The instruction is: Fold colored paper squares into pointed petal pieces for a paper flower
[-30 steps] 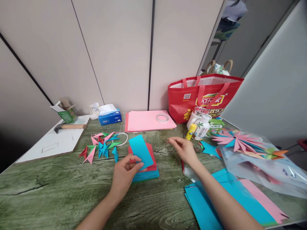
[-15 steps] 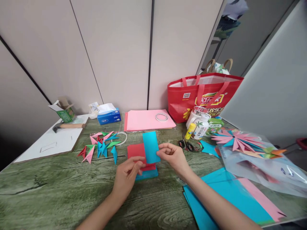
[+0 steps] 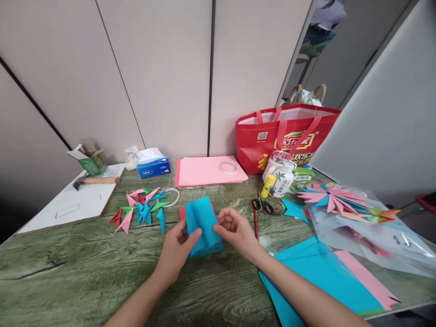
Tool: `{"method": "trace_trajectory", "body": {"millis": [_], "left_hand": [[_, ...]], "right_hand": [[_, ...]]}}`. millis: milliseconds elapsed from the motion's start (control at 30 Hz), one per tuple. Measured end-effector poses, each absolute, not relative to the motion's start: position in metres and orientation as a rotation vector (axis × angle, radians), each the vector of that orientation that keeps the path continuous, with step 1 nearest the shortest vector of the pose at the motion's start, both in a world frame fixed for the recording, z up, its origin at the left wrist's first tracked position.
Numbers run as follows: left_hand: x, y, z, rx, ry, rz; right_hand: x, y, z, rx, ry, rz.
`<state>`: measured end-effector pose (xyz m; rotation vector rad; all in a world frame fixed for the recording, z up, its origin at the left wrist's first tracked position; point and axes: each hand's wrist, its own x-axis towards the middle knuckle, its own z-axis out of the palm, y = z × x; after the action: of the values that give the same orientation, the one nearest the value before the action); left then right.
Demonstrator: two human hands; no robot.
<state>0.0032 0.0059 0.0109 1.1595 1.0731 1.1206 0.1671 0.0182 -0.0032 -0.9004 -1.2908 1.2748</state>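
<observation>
A creased sheet of blue paper (image 3: pixel 203 222) is held up between both hands, its fold line running down the middle. My left hand (image 3: pixel 176 249) pinches its left edge, thumb on the face toward me. On the opposite edge my right hand (image 3: pixel 236 230) grips with thumb and curled fingers. Below and behind it lies a stack of red (image 3: pixel 182 213) and blue square papers, mostly covered. Left of the stack are several folded paper pieces (image 3: pixel 145 212) in blue, pink, green and red, beside a white tape roll (image 3: pixel 173 197).
Pink sheets (image 3: pixel 204 171) with another tape roll (image 3: pixel 227 166) lie at the back. Scissors (image 3: pixel 262 205), a glue stick (image 3: pixel 268 186), a white bottle (image 3: pixel 283 179) and a red bag (image 3: pixel 252 145) stand right. Large blue sheets (image 3: pixel 316 277) are near right; a hammer (image 3: pixel 97 180) lies left.
The blue paper was folded to a narrow strip in my right hand; now it is opened wider. My left hand has closed on its left edge.
</observation>
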Motion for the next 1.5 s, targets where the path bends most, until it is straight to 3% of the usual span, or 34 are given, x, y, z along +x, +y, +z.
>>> {"method": "trace_trajectory", "body": {"millis": [367,633,967,1267,1500], "left_hand": [[-0.005,0.018,0.006,0.926,0.9,1.126],[-0.008,0.019,0.019,0.825,0.937,1.005],[0.001,0.011,0.026,0.935,0.596,1.0],[0.003,0.009,0.01,1.068,1.088,1.149],[0.004,0.008,0.011,1.107,1.204,1.172]], "right_hand": [[0.18,0.032,-0.014,-0.908,-1.502,1.105],[0.192,0.035,-0.002,-0.685,-1.732,1.309],[0.174,0.03,-0.014,-0.982,-1.286,1.155],[0.162,0.016,-0.007,-0.865,-1.224,1.259],[0.161,0.012,-0.004,-0.992,-1.375,1.079]]}}
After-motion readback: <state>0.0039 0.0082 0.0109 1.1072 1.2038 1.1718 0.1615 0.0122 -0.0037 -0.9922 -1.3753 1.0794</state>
